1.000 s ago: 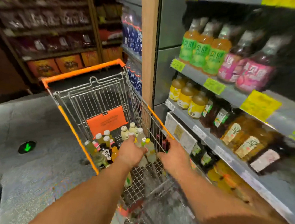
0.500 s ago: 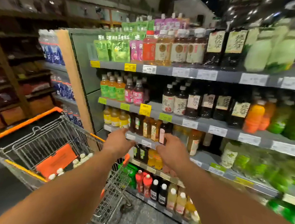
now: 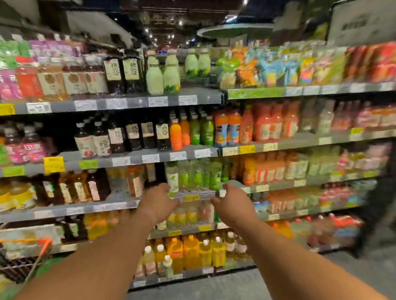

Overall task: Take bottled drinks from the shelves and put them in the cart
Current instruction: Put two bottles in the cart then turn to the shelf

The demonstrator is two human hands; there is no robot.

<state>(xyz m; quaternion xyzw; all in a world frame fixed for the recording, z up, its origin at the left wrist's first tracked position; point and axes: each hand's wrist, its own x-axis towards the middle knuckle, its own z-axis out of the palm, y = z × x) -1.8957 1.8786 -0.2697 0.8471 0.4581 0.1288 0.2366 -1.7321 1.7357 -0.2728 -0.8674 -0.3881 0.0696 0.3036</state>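
Both arms stretch out toward the drink shelves. My left hand [image 3: 157,202] and my right hand [image 3: 231,205] hover side by side in front of a grey shelf edge [image 3: 117,202], fingers loosely spread, holding nothing. Just above them stands a row of green-labelled bottles [image 3: 196,175]. Pale yellow bottles [image 3: 190,214] sit on the shelf right behind the hands. Only a corner of the cart [image 3: 18,254] with its orange rim shows at the lower left.
Shelves full of bottles fill the view: dark tea bottles [image 3: 131,135], orange juice bottles [image 3: 265,124], large yellow bottles [image 3: 191,251] on the bottom shelf. Grey floor [image 3: 228,299] lies between me and the shelving.
The view has swung right and up, from the cart to the shelves. Both hands left the cart and now reach toward the green-labelled bottles; the cart slid to the lower left.
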